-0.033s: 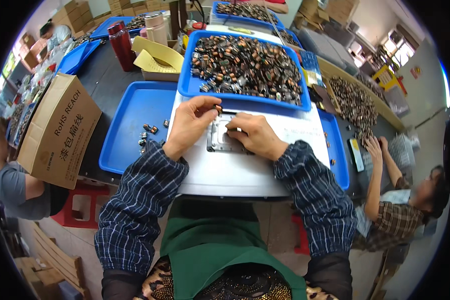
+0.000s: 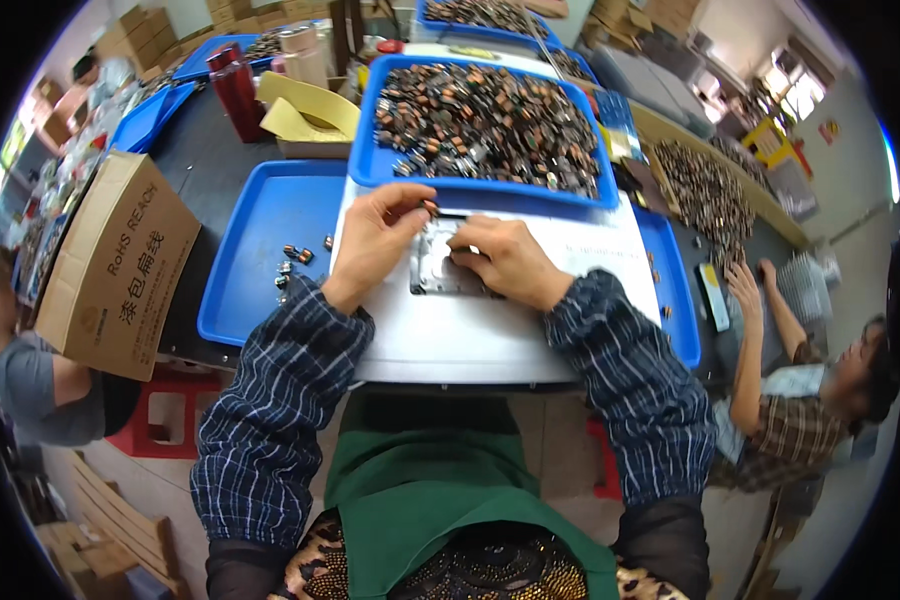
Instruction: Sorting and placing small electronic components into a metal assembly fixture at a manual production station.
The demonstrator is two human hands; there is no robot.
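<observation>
My left hand (image 2: 378, 240) pinches a small copper-wound coil part (image 2: 430, 207) between thumb and forefinger, above the upper left corner of a metal fixture plate (image 2: 431, 270). My right hand (image 2: 510, 262) is closed, its fingertips bent down over the right part of that plate. Whatever sits in those fingertips is hidden. The plate lies on a white work board (image 2: 450, 350). Just beyond both hands, a blue tray (image 2: 368, 160) holds a heap of similar coil parts (image 2: 490, 125).
A blue tray (image 2: 240, 260) at the left carries a few loose coils; another blue tray (image 2: 682, 320) is at the right. A cardboard box (image 2: 135, 260), a red flask (image 2: 235, 95) and yellow card (image 2: 305, 115) stand leftward. A co-worker's hand (image 2: 745, 290) reaches toward a coil pile (image 2: 705, 195).
The view has shifted slightly. My right fingertips have moved a little over the plate, and my left hand still pinches the coil part.
</observation>
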